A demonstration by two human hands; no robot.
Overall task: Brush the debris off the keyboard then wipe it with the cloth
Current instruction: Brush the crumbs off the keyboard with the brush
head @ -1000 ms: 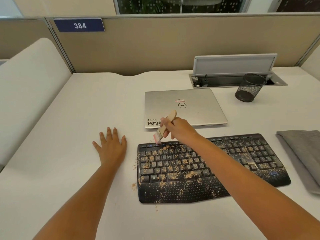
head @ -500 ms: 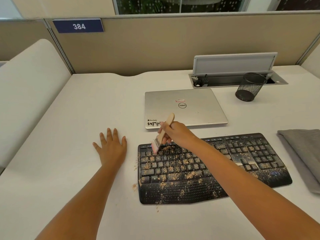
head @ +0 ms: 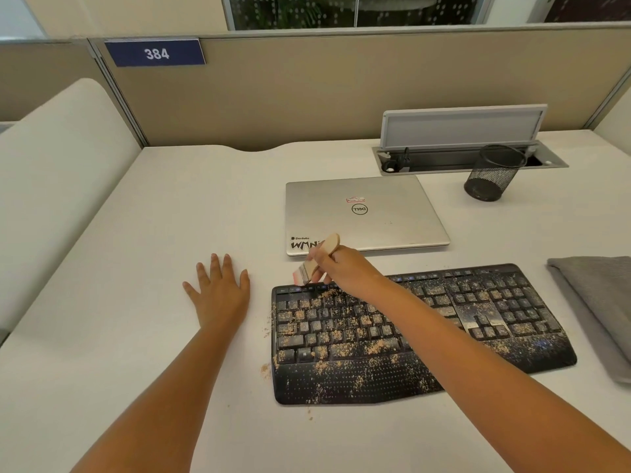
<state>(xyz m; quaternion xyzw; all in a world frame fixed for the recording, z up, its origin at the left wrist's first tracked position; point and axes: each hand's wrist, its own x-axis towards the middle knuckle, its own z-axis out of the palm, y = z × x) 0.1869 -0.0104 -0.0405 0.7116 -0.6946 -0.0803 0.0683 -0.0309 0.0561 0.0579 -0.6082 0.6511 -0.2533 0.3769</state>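
**Brushing from the far left corner of the keyboard**

The right hand (head: 345, 269) grips the wooden handle of a small brush (head: 316, 259), bristles angled down just past the fingers at the far left corner of the black keyboard (head: 423, 332). Tan debris (head: 345, 348) lies thick under and nearer than that hand, thinner to its right. The left hand (head: 220, 291) lies flat and open on the white surface (head: 136, 268), just left of the keyboard. Best, I judge, to sweep in short strokes along the key rows toward one edge, with light pressure so grit leaves the gaps. The grey cloth (head: 601, 302) waits far right, untouched.
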